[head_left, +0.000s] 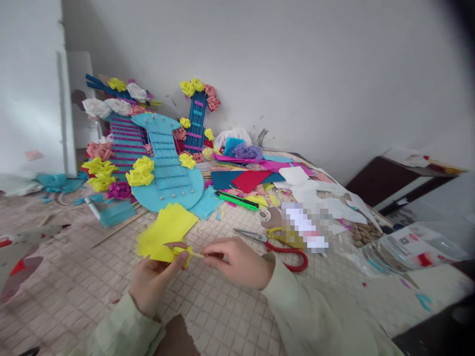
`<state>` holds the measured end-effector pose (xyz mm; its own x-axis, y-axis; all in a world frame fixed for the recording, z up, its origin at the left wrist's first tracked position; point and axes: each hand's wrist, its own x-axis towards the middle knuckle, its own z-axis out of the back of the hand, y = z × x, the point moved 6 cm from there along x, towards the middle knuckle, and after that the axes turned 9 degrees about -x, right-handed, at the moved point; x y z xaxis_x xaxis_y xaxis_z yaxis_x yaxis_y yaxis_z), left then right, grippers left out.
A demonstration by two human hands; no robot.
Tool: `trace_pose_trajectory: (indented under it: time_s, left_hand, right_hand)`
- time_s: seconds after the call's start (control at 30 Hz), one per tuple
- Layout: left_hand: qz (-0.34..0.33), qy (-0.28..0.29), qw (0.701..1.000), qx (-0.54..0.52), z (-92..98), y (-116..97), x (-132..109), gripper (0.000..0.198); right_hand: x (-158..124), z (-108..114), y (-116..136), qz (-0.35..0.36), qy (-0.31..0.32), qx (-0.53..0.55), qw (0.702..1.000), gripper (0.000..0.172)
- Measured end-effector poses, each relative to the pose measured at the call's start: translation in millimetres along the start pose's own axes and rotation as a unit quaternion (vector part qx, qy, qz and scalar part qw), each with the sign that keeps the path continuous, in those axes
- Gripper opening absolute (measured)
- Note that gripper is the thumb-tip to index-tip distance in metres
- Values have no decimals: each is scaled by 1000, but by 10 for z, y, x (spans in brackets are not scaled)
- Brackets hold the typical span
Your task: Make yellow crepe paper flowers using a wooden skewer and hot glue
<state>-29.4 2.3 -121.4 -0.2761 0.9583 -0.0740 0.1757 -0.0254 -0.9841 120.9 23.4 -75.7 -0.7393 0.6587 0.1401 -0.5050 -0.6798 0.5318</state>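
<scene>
My left hand (154,282) pinches a small piece of yellow paper (163,253) between thumb and fingers. My right hand (237,259) is closed on a thin wooden stick (199,255), whose far end meets the yellow paper at my left fingertips. Just beyond my left hand lies a stack of yellow sheets (168,225). Red-handled scissors (285,250) rest beside my right hand, blades pointing left. Farther back, a light blue cutout (166,163) with strings and pins leans among yellow paper flowers (140,171).
A green cutter (237,200) lies past the hands, near red and dark blue sheets (251,181). White paper pieces (334,207) spread to the right. A glue gun (25,247) is at the left edge. Clear plastic packages (404,247) sit at the right.
</scene>
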Motion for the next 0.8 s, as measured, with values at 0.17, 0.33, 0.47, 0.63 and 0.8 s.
trace_pose_trajectory:
  time_s: [0.17,0.33,0.47,0.63,0.8]
  left_hand:
    - [-1,-23,998,-50,104,96,85,26]
    - [-1,-14,997,-74,121,101,96,29]
    - [5,70,996,-50,-58,33,-33,23]
    - [13,188,982,-3,-251,42,-203,20]
    - [-60,200,974,92,-239,36,-245,16]
  right_hand:
    - [-41,69,-224,-44,0,15,999,10]
    - [-124,294,-436,-103,-89,58,989,11]
    - [-119,265,-356,-113,-116,144,976,17]
    - [-93,78,-98,-123,-73,264,954,25]
    - [-75,32,10,-121,-74,281,949,23]
